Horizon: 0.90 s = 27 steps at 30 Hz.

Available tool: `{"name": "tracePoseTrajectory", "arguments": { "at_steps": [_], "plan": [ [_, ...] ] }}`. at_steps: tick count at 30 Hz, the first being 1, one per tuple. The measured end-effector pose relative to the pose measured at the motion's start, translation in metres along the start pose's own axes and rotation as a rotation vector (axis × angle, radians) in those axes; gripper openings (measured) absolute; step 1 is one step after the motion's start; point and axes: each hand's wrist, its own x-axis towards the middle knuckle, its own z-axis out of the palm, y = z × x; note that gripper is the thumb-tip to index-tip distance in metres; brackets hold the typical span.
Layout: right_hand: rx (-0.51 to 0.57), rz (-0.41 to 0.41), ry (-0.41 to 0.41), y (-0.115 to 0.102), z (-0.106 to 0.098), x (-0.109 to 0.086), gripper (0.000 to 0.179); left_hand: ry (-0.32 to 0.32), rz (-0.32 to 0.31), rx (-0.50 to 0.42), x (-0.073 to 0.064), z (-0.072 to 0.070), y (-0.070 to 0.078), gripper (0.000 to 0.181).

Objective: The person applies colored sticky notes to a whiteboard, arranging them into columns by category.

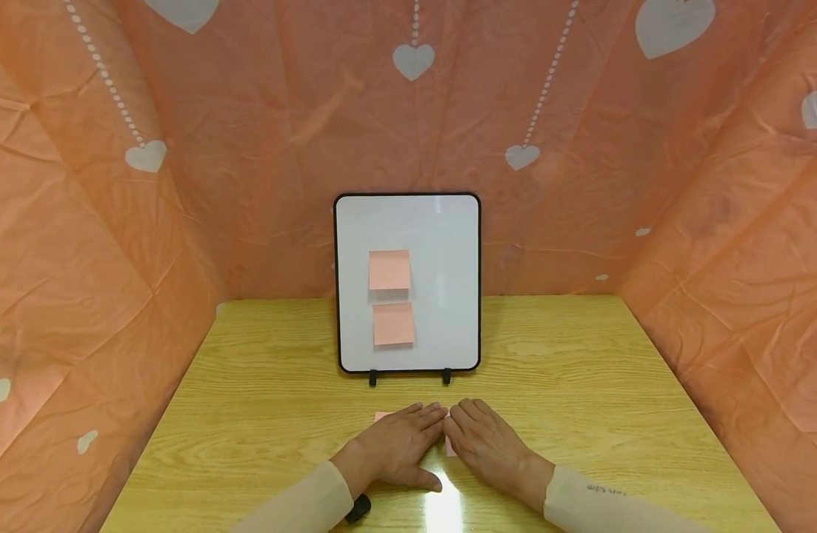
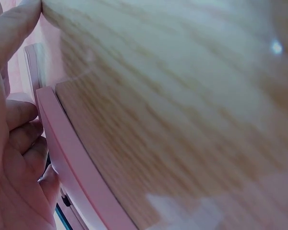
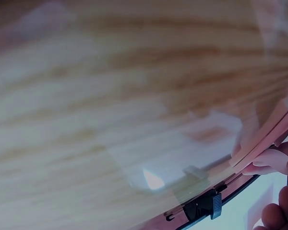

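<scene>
Pink sticky-note pads lie on the table between my hands. A corner of one pad (image 1: 382, 415) shows past my left hand (image 1: 403, 444), and an edge of another pad (image 1: 451, 448) beside my right fingers. My left hand rests flat, fingers extended, its fingertips meeting the right hand. In the left wrist view, a thick pink pad edge (image 2: 69, 153) runs close by its fingers. Curled, my right hand (image 1: 491, 448) pinches a pink sticky note (image 3: 273, 159) at the pad, the sheet bending up at its fingers in the right wrist view.
A black-framed whiteboard (image 1: 444, 281) stands behind the hands on small black feet (image 1: 447, 376). Two pink notes, an upper note (image 1: 389, 270) and a lower note (image 1: 393, 324), are stuck on it. A small black object (image 1: 359, 508) sits by the left wrist. Orange heart-patterned cloth surrounds the table.
</scene>
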Motion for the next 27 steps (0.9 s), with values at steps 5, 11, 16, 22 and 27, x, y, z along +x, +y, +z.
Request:
{"name": "tracePoseTrajectory", "arguments": {
  "at_steps": [5,11,16,22,27],
  "plan": [
    [0.005,-0.004,0.023,0.0002,0.0013,0.0003,0.039,0.002,0.0,-0.005,0.0003,0.0006,-0.0003,0.101],
    [0.0,-0.002,0.022,0.0012,0.001,0.001,0.036,0.011,-0.001,-0.023,0.0,0.0009,-0.0005,0.102],
    [0.009,0.007,0.032,0.0014,0.0021,0.0011,0.046,0.018,0.001,-0.022,0.0001,0.0009,-0.0009,0.102],
    [0.014,0.004,0.006,0.0016,0.0004,0.0002,0.033,0.019,-0.013,-0.069,-0.0003,0.002,-0.0022,0.103],
    [0.024,0.002,-0.013,0.0012,-0.002,-0.0015,0.015,0.023,-0.029,-0.105,-0.0013,0.0021,-0.0035,0.103]
  ]
}}
